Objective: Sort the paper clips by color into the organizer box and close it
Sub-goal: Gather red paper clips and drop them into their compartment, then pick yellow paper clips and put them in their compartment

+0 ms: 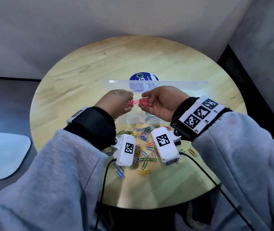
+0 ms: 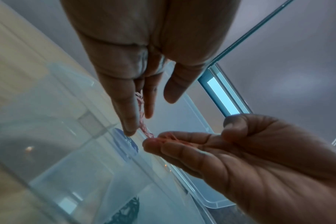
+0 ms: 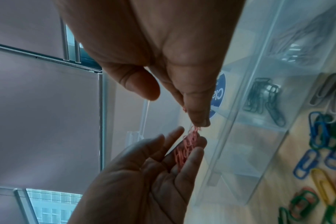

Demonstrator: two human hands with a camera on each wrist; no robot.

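Above the clear organizer box (image 2: 71,166), the left hand (image 2: 140,50) holds a tangle of pink paper clips (image 2: 142,119) between its fingers. The right hand (image 2: 259,163), also over the box, pinches the tangle's far end.

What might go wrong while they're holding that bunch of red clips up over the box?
The tangled red paper clips are pinched between the left hand and right hand above the clear plastic organizer box. Pulled apart, some may drop into a wrong compartment, such as the one holding dark clips, or onto the mixed coloured clips on the round wooden table.
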